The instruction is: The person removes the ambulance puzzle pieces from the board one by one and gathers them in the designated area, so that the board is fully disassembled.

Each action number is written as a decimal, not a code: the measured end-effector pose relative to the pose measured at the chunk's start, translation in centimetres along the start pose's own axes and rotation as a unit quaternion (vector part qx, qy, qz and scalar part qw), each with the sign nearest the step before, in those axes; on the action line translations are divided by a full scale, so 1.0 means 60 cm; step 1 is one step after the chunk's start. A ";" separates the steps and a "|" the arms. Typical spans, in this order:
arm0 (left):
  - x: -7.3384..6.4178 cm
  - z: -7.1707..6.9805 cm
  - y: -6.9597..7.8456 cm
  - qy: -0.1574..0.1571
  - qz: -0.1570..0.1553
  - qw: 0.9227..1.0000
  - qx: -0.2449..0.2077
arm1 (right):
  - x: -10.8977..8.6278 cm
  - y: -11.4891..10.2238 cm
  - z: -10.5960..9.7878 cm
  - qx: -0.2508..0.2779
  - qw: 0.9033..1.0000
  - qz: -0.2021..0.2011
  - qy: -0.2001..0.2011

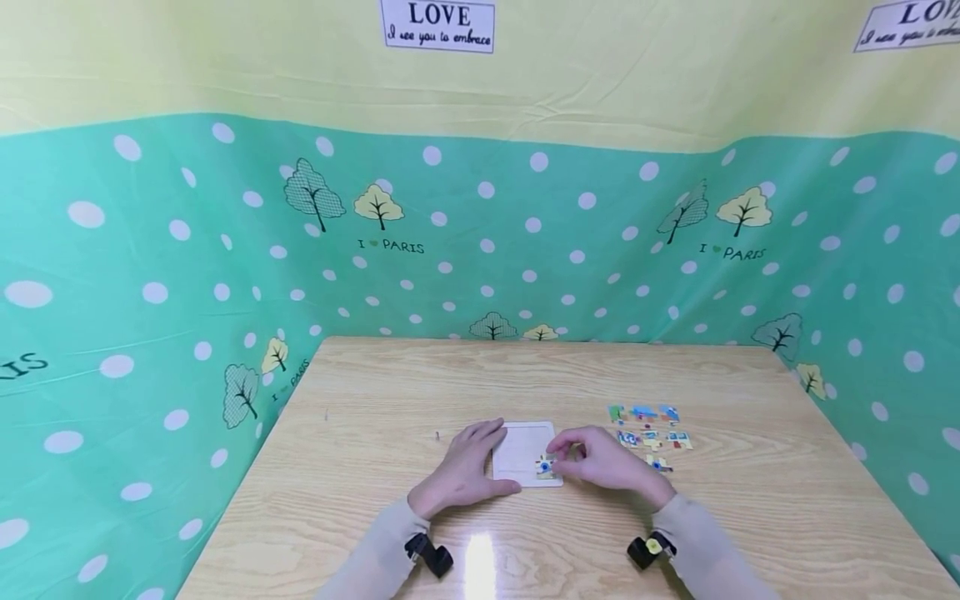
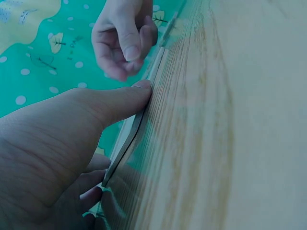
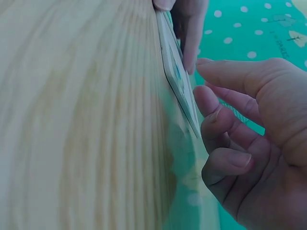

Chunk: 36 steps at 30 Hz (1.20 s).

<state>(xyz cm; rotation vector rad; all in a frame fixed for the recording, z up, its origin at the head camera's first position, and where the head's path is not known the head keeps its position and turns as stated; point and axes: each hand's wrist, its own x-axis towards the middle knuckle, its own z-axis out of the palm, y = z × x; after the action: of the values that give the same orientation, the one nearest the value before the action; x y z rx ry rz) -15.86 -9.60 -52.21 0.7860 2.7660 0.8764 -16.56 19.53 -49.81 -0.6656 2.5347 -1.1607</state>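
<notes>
A white puzzle tray (image 1: 517,454) with a raised rim lies flat on the table. My left hand (image 1: 468,467) steadies it from the left, fingers along the far left side and thumb along the near edge. In the left wrist view that thumb (image 2: 120,103) presses on the tray's rim. One jigsaw piece (image 1: 545,467), pale with a blue round mark, lies in the tray's near right corner. Beside it is my right hand (image 1: 600,458), fingertips right at the piece. The right wrist view shows the right hand's fingers (image 3: 225,122) loosely bent, with nothing between them and the thumb.
Several colourful jigsaw pieces (image 1: 643,412) lie in loose rows to the right of the tray, the nearest one (image 1: 658,463) partly behind the right hand. A tiny object (image 1: 438,436) sits left of the tray. A dotted green curtain (image 1: 510,250) hangs behind the wooden table (image 1: 375,392).
</notes>
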 end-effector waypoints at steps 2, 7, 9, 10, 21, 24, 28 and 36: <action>0.000 0.001 0.000 0.000 0.001 1.000 0.001 | 0.004 -0.002 0.004 -0.002 1.000 -0.003 -0.003; -0.001 0.000 0.001 0.001 0.003 1.000 0.002 | 0.013 -0.002 0.014 -0.007 1.000 -0.003 -0.003; 0.000 0.000 0.000 0.003 0.006 1.000 0.002 | 0.016 0.000 0.018 -0.014 1.000 -0.009 0.003; 0.000 0.000 0.000 0.003 0.008 1.000 0.003 | 0.018 0.001 0.020 -0.019 1.000 -0.010 0.007; 0.001 -0.001 0.001 0.003 0.005 1.000 0.002 | 0.023 -0.003 0.024 -0.025 0.999 0.014 0.022; 0.000 -0.001 0.002 0.002 0.004 1.000 0.000 | 0.022 -0.005 0.024 -0.023 0.999 0.015 0.017; 0.000 -0.002 0.003 0.004 0.006 1.000 0.001 | 0.020 -0.006 0.024 -0.021 1.000 0.016 0.005; 0.000 -0.002 0.001 0.003 0.006 1.000 -0.002 | 0.018 -0.006 0.022 -0.012 1.000 0.011 -0.013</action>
<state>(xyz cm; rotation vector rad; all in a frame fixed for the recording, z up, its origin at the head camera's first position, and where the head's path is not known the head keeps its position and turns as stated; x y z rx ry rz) -15.87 -9.61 -52.08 0.8020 2.7677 0.8872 -16.80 17.92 -50.41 -0.6526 2.5318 -1.1097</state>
